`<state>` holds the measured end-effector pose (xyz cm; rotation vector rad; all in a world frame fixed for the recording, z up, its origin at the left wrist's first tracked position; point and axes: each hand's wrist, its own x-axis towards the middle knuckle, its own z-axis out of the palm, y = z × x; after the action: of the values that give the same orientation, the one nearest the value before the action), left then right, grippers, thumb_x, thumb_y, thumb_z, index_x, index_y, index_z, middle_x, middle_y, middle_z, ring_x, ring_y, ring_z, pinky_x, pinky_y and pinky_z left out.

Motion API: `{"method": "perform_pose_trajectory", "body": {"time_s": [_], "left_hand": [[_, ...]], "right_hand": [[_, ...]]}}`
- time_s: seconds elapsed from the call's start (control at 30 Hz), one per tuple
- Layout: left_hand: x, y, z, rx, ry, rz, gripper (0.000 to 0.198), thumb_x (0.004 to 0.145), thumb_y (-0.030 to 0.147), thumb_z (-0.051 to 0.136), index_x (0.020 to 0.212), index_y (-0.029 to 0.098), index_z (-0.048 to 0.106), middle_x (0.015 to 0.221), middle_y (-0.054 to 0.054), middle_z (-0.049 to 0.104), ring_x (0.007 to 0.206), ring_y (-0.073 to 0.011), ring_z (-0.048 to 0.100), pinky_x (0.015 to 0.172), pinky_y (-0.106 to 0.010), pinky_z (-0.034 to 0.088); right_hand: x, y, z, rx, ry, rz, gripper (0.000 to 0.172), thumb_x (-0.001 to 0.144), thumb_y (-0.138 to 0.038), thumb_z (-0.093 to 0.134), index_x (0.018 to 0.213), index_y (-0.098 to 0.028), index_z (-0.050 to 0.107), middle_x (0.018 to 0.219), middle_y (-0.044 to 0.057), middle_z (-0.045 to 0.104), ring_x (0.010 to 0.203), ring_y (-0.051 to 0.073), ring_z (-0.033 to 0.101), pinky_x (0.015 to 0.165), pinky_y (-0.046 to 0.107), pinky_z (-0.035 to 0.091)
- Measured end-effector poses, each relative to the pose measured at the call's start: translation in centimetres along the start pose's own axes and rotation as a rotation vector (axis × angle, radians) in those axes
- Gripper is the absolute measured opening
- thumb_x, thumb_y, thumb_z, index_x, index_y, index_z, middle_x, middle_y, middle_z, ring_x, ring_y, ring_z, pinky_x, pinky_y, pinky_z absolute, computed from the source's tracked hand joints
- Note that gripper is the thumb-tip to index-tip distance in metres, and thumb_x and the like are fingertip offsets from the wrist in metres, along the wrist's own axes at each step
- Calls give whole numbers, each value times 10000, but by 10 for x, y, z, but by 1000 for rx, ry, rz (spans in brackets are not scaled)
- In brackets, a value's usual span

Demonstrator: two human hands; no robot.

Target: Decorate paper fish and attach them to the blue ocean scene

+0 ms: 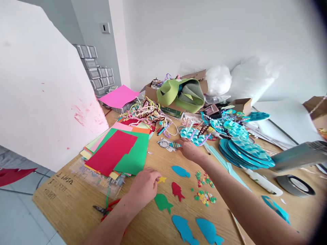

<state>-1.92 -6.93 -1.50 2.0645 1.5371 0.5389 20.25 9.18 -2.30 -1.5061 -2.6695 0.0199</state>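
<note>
My right hand [187,148] reaches across the table, its fingers pressed together at a blue-and-yellow striped paper cutout [175,145]. Beside that cutout lies a white paper fish with black line drawing [165,144]. My left hand [146,184] rests with curled fingers against a small yellow paper fish [161,179], partly covered by the fingers. Nearer me lie a green paper fish [162,202], a red paper fish [177,191] and several blue paper fish [180,171]. Small coloured paper dots [205,198] sit in two piles to their right.
Left stand coloured paper sheets [112,149]; red-handled scissors [109,208] lie partly under my left forearm. Pipe cleaners [145,112] and a green felt bag [182,95] are behind. Rightward are stacked blue discs [237,154], a glue bottle [265,182] and black tape [295,185].
</note>
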Motion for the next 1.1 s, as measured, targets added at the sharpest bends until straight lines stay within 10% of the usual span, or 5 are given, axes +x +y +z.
{"method": "perform_pose_trajectory", "body": {"time_s": [0.73,1.1], "left_hand": [[-1,-5,2,167,-106,219,402,722,-32,437,914,175,723,947,-79,617,987,-220,548,882,-335,460],[-3,-2,-2,185,-114,214,386,731,-19,446,927,167,723,957,-74,623,973,-209,558,874,-330,470]], "right_hand": [[14,-8,-20,-51,-112,107,262,796,-200,650,1037,-98,662,1093,170,610,1063,277,527,851,307,390],[-42,-19,-60,144,24,157,87,807,-185,615,851,-144,678,880,62,652,795,156,589,673,226,407]]}}
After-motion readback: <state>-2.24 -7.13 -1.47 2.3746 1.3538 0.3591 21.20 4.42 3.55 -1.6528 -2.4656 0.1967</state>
